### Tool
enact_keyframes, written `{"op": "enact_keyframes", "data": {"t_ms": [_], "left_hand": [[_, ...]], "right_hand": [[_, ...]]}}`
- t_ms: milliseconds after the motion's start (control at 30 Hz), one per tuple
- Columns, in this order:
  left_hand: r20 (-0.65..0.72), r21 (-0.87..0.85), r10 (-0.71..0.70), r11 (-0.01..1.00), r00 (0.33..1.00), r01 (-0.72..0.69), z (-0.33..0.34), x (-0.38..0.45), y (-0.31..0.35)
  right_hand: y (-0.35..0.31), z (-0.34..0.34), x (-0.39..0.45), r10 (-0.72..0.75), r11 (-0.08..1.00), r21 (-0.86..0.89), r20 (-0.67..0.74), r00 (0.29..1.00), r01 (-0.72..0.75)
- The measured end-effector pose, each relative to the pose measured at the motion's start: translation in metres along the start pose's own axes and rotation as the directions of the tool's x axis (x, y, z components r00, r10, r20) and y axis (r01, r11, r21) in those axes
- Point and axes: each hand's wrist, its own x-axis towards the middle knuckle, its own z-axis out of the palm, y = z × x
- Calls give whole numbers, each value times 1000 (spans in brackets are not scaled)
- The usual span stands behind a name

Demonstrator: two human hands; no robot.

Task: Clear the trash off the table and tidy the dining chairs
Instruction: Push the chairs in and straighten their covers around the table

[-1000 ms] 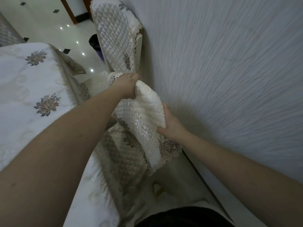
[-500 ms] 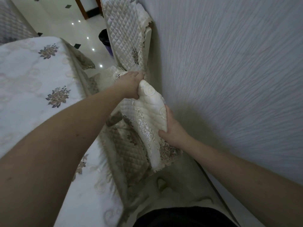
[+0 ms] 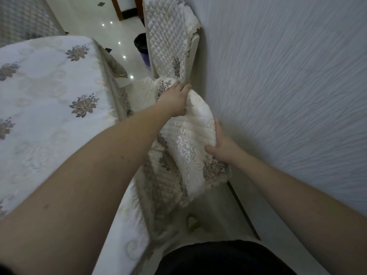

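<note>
Pale ribbed wall (image 3: 278, 86) runs close along the right of the chair, and the chair back (image 3: 194, 143), in its quilted cream cover, is held between wall and table. Its far top corner is gripped by the left hand (image 3: 175, 101), fingers curled over the edge; its near side edge is grasped by the right hand (image 3: 222, 144), thumb across the embroidered front. Against the frames of a second ago both holds are unchanged, while table and further chair sit lower and nearer in view, so little progress on the chair can be claimed; a small shift of the chair cannot be ruled out. Left of the chair the table (image 3: 49, 100) is covered by a flowered cloth, and no trash is seen on the part shown. Beyond the chair a second covered chair (image 3: 168, 36) stands against the wall, with a dark bin (image 3: 142, 43) just left of it. No writing or brand can be read
</note>
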Motion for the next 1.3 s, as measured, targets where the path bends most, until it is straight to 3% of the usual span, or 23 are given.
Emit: {"op": "enact_keyframes", "data": {"t_ms": [433,933,1300], "left_hand": [[68,54,-56,997,996,53,9,-13,31],[72,127,-243,964,967,233,-7,-1,58],[109,85,-254,966,961,246,-2,-2,54]], "right_hand": [[11,22,-20,25,1000,0,-160,987,-26],[14,-9,6,27,998,-62,9,1000,-27],[12,-12,6,20,1000,-17,33,999,-19]]}}
